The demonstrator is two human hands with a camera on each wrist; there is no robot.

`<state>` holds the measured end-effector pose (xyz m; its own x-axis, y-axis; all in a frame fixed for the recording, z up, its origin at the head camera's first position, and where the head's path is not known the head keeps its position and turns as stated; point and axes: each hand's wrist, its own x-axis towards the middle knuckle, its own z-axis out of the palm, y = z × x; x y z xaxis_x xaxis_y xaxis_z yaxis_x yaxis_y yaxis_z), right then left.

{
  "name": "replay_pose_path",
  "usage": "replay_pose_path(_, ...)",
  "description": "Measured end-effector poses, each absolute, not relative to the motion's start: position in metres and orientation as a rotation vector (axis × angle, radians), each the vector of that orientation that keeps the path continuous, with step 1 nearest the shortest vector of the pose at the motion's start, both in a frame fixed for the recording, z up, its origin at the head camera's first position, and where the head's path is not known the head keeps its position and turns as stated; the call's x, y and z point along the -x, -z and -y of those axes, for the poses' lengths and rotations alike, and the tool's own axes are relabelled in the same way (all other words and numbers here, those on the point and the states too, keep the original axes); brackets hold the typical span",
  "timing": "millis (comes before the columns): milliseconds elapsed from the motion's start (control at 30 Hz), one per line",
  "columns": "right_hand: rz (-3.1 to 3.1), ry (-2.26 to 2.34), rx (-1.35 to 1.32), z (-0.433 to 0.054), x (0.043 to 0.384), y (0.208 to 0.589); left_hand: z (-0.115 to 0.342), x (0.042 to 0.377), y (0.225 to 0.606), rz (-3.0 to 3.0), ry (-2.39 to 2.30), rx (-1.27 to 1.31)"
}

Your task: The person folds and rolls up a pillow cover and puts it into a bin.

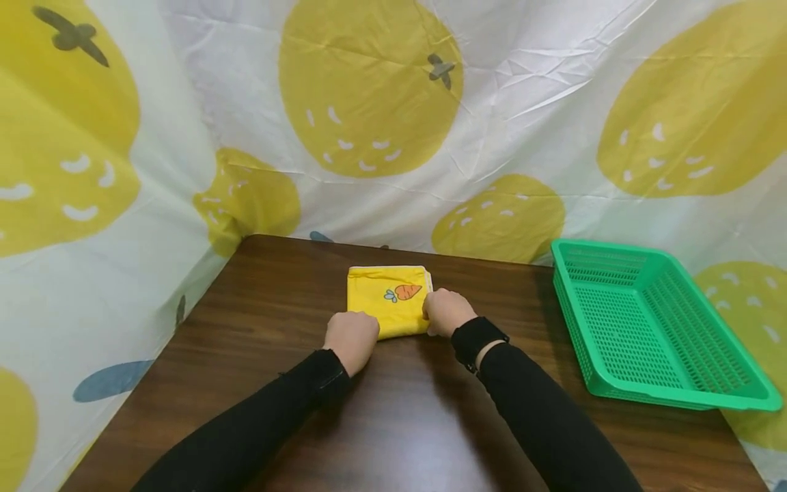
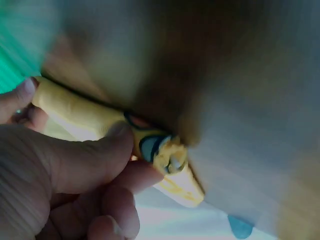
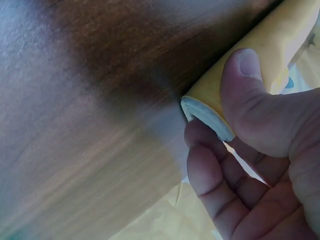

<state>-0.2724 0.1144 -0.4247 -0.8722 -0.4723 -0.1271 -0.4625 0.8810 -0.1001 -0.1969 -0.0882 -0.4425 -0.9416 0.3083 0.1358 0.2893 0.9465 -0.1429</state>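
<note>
A yellow cloth (image 1: 381, 290) with a printed carrot and a pale border lies on the table in front of me, with its near edge turned over into a thick fold. My left hand (image 1: 352, 342) pinches the near left corner. In the left wrist view, the left thumb and fingers (image 2: 120, 142) grip the end of the rolled yellow cloth (image 2: 75, 107). At the near right corner, my right hand (image 1: 447, 313) holds the other end. The right wrist view shows the thumb (image 3: 245, 95) on top of the fold and fingers curled at its open end.
A green plastic basket (image 1: 667, 395) with slotted walls stands at the right of the brown wooden table (image 1: 277, 287). Behind and beside the table hangs a white sheet (image 1: 510, 89) with yellow fruit prints.
</note>
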Motion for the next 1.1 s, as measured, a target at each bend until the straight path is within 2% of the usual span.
replay_pose_path(300,-2.904,0.096,0.733,-0.117,0.279,0.431,0.089,0.178,0.452,2.844,-0.156,0.444)
replay_pose_path(800,-2.69,0.089,0.733,-0.119,0.297,0.417,0.089,0.182,0.456,2.856,-0.112,0.332)
replay_pose_path(1100,-2.616,0.115,0.709,-0.121,0.304,0.417,0.095,0.191,0.449,2.897,-0.122,0.357)
